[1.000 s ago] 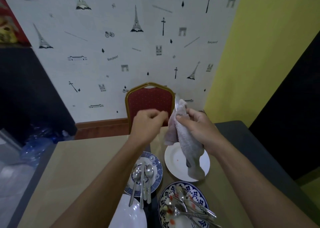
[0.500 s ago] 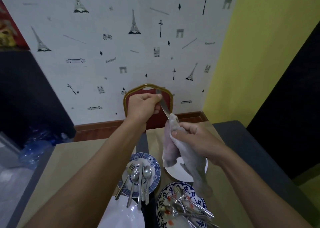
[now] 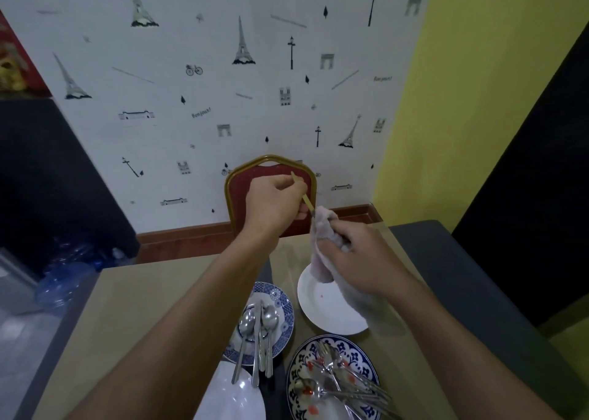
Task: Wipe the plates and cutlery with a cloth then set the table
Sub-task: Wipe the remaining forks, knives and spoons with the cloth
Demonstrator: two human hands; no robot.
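My left hand (image 3: 275,204) grips the handle of a piece of cutlery (image 3: 302,193) above the table's far edge. Its other end is buried in a pale cloth (image 3: 322,244), so I cannot tell what kind of piece it is. My right hand (image 3: 363,260) pinches that cloth around it, and the rest of the cloth hangs down over a plain white plate (image 3: 331,311). A small blue-patterned plate (image 3: 285,308) holds three spoons or similar pieces. A larger blue floral plate (image 3: 306,365) near me carries several forks and spoons with red specks.
Another white plate (image 3: 229,394) lies at the near edge, partly under my left forearm. A red chair with a gold frame (image 3: 232,180) stands at the far side of the tan table (image 3: 143,308). Blue plastic bottles (image 3: 63,279) lie on the floor at left.
My left hand pulled the cutlery up and back out of the cloth, then pushed it partway back in. My right hand with the cloth dropped slightly and shifted right.
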